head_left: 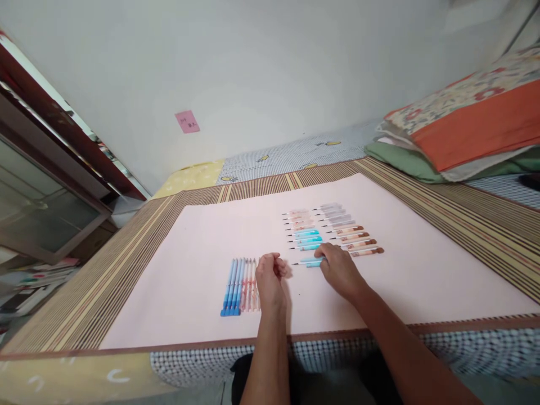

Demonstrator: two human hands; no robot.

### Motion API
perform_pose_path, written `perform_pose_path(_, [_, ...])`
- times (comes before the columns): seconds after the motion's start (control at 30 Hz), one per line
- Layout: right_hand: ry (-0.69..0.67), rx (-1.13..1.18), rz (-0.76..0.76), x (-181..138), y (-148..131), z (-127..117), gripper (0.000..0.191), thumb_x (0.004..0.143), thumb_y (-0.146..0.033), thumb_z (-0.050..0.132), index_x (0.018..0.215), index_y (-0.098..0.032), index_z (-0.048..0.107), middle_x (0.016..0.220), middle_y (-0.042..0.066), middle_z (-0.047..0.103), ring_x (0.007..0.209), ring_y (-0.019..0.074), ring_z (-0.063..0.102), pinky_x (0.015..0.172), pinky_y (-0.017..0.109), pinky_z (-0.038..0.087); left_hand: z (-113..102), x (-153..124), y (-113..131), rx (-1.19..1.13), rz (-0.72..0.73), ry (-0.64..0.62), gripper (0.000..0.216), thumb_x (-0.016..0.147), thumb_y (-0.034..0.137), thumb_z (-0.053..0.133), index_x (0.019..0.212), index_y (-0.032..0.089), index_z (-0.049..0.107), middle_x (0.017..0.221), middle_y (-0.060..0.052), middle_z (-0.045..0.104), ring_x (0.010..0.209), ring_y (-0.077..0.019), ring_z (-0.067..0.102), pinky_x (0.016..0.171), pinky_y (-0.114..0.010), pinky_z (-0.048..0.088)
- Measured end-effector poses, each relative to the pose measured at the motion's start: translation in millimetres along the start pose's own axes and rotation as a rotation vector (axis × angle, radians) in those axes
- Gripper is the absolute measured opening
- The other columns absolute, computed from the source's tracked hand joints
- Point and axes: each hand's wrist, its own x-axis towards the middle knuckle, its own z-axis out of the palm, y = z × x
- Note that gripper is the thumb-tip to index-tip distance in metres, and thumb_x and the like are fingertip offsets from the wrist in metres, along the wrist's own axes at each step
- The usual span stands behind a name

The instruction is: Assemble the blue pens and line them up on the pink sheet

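My right hand (pixel 341 271) is closed, its fingers on a light blue pen (pixel 313 264) lying nearest me in a column of pens. Just beyond are several teal pens (pixel 309 240) and pale pink-white pens (pixel 300 220), their dark tips pointing left. Beside them lie brown-ended pens (pixel 354 239) and grey pens (pixel 334 212). My left hand (pixel 272 278) hovers over the sheet with fingers loosely curled and nothing visible in them. It partly covers a row of pink-patterned pens (pixel 248 287), which lie against several blue pens (pixel 232 288).
A pale pink sheet (pixel 189 292) covers much of the striped mat (pixel 84 298). Folded bedding with an orange band (pixel 481 129) is piled at the back right. A pink note (pixel 187 121) hangs on the white wall (pixel 274 67). A glass-fronted cabinet (pixel 37 208) stands at left.
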Motion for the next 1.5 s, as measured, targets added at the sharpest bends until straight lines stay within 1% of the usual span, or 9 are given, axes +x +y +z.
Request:
perform_pose_path(0.17, [-0.037,0.002,-0.032,-1,12,-2,0.031,0.083,-0.005,0.045,0.099,-0.018,0.069,0.100,0.010,0.066,0.097,0.0246,0.058,0.086,0.034,0.041,1,1,-1,0.019,-0.007,-0.010,0.024,0.071,0.035,0.067,0.079,0.014,0.061,0.058,0.002,0.056,0.050,-0.0074,0.046,0.050,-0.020,0.034])
perform_pose_path(0.43, [-0.090,0.125,-0.020,-3,15,-5,0.024,0.087,-0.010,0.048,0.092,-0.019,0.069,0.098,0.009,0.065,0.097,0.0242,0.057,0.087,0.035,0.044,3,1,-6,0.068,-0.076,-0.011,0.024,0.067,0.034,0.067,0.078,0.013,0.061,0.057,0.002,0.057,0.048,-0.0066,0.046,0.048,-0.019,0.033])
perform_pose_path(0.7, [0.112,0.404,-0.038,-1,5,-8,0.019,0.090,-0.024,0.050,0.094,-0.020,0.068,0.095,0.007,0.068,0.093,0.0235,0.062,0.083,0.036,0.047,3,0,-10,0.088,-0.174,-0.087,0.029,0.066,0.036,0.074,0.079,0.012,0.062,0.060,0.000,0.061,0.048,-0.0067,0.048,0.048,-0.019,0.033])
perform_pose_path(0.8, [0.049,0.594,-0.002,-3,-5,-11,0.017,0.088,-0.029,0.056,0.094,-0.021,0.069,0.093,0.006,0.071,0.089,0.0226,0.065,0.080,0.035,0.050,5,-1,-12,0.119,-0.221,-0.175,0.041,0.064,0.040,0.082,0.087,0.010,0.065,0.065,-0.003,0.065,0.050,-0.0084,0.053,0.048,-0.020,0.037])
perform_pose_path(0.9, [-0.067,0.776,0.039,-6,-15,-12,0.021,0.086,-0.036,0.064,0.097,-0.020,0.071,0.090,0.005,0.073,0.084,0.0220,0.067,0.077,0.034,0.052,6,1,-12,0.084,-0.199,-0.178,0.048,0.058,0.042,0.088,0.087,0.010,0.066,0.066,-0.003,0.066,0.051,-0.0089,0.056,0.050,-0.021,0.042])
perform_pose_path(1.03, [-0.098,0.861,0.014,-8,-23,-11,0.024,0.084,-0.039,0.068,0.098,-0.020,0.073,0.093,0.006,0.075,0.088,0.0220,0.068,0.078,0.034,0.054,3,5,-14,-0.011,-0.215,-0.188,0.045,0.054,0.040,0.092,0.074,0.012,0.064,0.064,-0.002,0.065,0.052,-0.0076,0.055,0.051,-0.019,0.044])
perform_pose_path(1.17, [-0.064,0.896,0.059,-3,-10,-11,0.026,0.084,-0.041,0.069,0.096,-0.020,0.074,0.089,0.005,0.074,0.084,0.0209,0.067,0.076,0.033,0.053,0,7,-12,-0.134,-0.257,-0.199,0.033,0.065,0.033,0.089,0.075,0.012,0.065,0.065,-0.002,0.066,0.056,-0.0098,0.060,0.054,-0.019,0.050])
perform_pose_path(1.33, [0.148,0.737,0.179,-1,18,-22,0.022,0.084,-0.038,0.064,0.091,-0.019,0.072,0.080,0.004,0.071,0.075,0.0208,0.064,0.068,0.033,0.050,3,6,1,-0.331,-0.323,-0.028,0.008,0.085,0.012,0.068,0.077,0.010,0.067,0.071,-0.005,0.068,0.065,-0.0102,0.065,0.062,-0.018,0.053])
perform_pose_path(1.5, [0.035,0.376,0.048,-7,28,-33,0.017,0.085,-0.026,0.053,0.084,-0.021,0.069,0.087,0.004,0.070,0.083,0.0216,0.062,0.076,0.035,0.048,3,7,8,-0.351,-0.371,0.022,0.010,0.086,0.008,0.062,0.080,0.011,0.068,0.076,-0.008,0.070,0.064,-0.0109,0.065,0.062,-0.019,0.054])
